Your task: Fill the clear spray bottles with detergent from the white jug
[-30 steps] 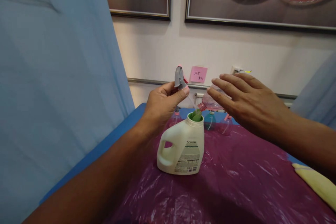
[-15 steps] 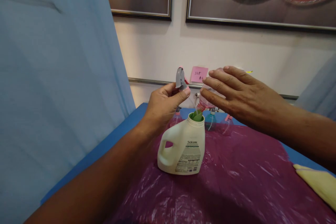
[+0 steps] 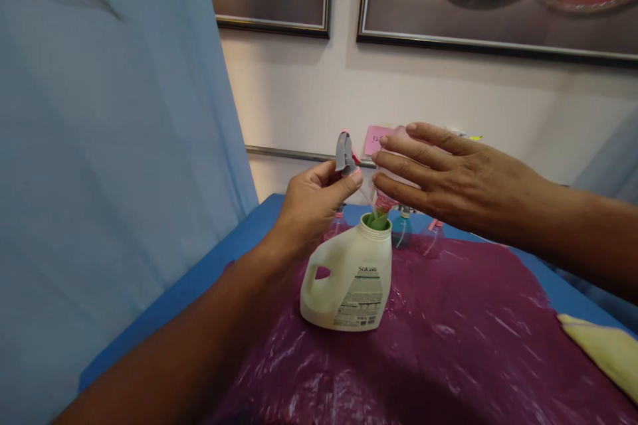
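Note:
My left hand [image 3: 319, 202] pinches a grey and pink spray nozzle [image 3: 345, 154] by its collar, its thin clear tube slanting down toward the jug's mouth. My right hand [image 3: 428, 163] is wrapped round a clear pink bottle [image 3: 385, 198], tipped neck down. Its neck meets the green spout [image 3: 379, 220] inside the mouth of a pale green plastic jug [image 3: 366, 279]. The jug stands upright, its handle to the left and a printed label facing me. Most of the pink bottle is hidden behind my right hand.
Behind the jug stand a blue spray bottle [image 3: 401, 232] and two pinkish ones [image 3: 432, 239]. Purple plastic sheeting [image 3: 448, 332] covers the blue table [image 3: 164, 299]. A yellow cloth [image 3: 601, 345] lies at right. A pink note [image 3: 375, 139] is on the wall; a blue curtain [image 3: 100, 146] hangs left.
The pink bottle has tilted more upright, neck down, and my right hand has shifted slightly left with it. My left hand still holds the nozzle in nearly the same place.

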The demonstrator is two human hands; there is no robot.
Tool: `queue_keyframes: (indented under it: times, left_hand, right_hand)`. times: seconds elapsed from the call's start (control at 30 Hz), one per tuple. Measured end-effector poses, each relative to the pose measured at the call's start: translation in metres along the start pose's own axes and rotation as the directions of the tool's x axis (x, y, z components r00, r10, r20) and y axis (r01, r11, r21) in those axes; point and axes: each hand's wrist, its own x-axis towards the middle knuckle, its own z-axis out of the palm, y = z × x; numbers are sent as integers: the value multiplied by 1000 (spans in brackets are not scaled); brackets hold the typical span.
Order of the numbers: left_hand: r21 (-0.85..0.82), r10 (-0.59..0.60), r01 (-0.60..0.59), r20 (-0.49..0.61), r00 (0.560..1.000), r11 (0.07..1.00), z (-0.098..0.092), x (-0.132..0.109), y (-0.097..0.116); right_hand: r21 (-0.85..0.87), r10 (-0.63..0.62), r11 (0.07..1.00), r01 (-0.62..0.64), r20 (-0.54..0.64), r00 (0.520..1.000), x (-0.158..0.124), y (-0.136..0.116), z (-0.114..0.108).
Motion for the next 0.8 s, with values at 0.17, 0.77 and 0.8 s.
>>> queue_keyframes:
  times: [0.17,0.77,0.8]
  left_hand:
    - [8,6,-6,4,1000,1000,-1,-1,1]
    - [11,12,-11,-79,997,1000,-1,-3,7]
    - [9,20,-19,-94,995,1000,-1,-2,8]
  right_hand:
    - [-29,53,998,-51,92,994,4,-4,-5]
    - [-250,328,911,-328,-41,944,-55,-12,37]
    - [-204,376,902,-380,-59,925,-60,-14,46]
